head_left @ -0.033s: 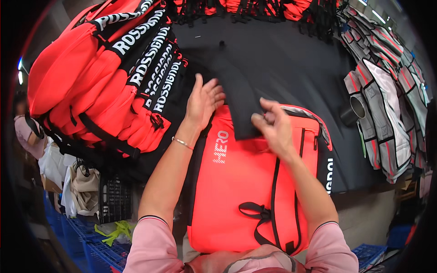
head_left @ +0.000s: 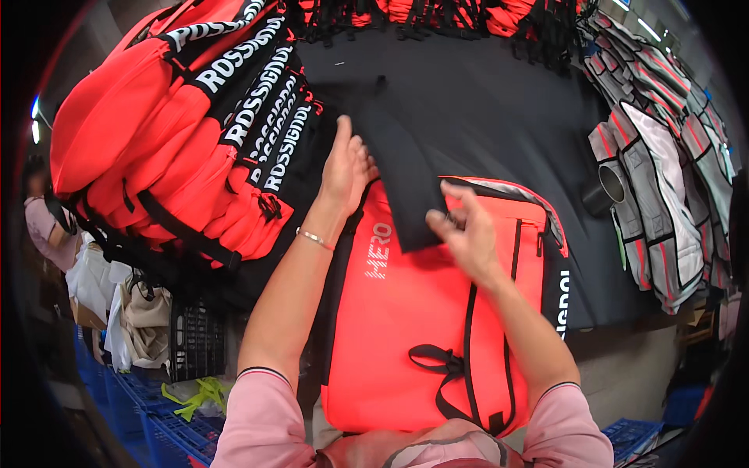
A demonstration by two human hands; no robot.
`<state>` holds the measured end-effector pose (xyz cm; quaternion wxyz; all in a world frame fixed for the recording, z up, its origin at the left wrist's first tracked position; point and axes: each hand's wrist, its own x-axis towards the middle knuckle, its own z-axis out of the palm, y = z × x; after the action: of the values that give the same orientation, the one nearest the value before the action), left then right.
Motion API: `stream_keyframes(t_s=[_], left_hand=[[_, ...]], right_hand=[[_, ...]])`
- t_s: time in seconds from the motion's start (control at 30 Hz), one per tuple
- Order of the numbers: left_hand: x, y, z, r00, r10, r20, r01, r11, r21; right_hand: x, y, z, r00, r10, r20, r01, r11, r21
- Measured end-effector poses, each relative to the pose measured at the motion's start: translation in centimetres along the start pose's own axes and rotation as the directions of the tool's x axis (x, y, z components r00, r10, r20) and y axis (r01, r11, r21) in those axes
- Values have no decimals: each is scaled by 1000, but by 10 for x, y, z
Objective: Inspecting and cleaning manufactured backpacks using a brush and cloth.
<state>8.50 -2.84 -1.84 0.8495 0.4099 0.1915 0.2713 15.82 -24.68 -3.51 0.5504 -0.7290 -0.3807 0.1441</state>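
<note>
On your left you have a tall stack of red bags [head_left: 129, 129], their black bands bearing white lettering. In front of you spreads a black work surface [head_left: 515, 117], with a row of red and black bags [head_left: 511, 17] along its far edge. To your right you see grey panels with red stripes [head_left: 651, 222] and, just beside them, a dark open-ended cylinder [head_left: 595, 200]. Low on your left are white bundles [head_left: 90, 273], beige cloth [head_left: 147, 331], a black basket [head_left: 195, 339], yellow-green strips [head_left: 195, 396] and blue crates [head_left: 117, 399]. Beyond the bundles, you can partly see a person in pink [head_left: 45, 226].
</note>
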Motion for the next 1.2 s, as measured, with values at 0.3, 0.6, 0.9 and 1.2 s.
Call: stream_keyframes(t_s=[0.3,0.6,0.9,1.2], left_hand=[[-82,-17,65,970,242,-36,-209,895,393],[-187,-85,48,908,-19,418,-283,709,647],[-205,-109,29,760,238,605,-646,370,667],[-228,-119,5,915,247,320,-403,497,768]], right_hand=[[-62,-8,-41,991,-108,-74,119,979,167],[-75,-17,-62,984,144,101,-174,883,436],[-114,28,-35,820,377,431,-572,544,614],[-159,-5,-58,971,237,-11,-235,968,92]])
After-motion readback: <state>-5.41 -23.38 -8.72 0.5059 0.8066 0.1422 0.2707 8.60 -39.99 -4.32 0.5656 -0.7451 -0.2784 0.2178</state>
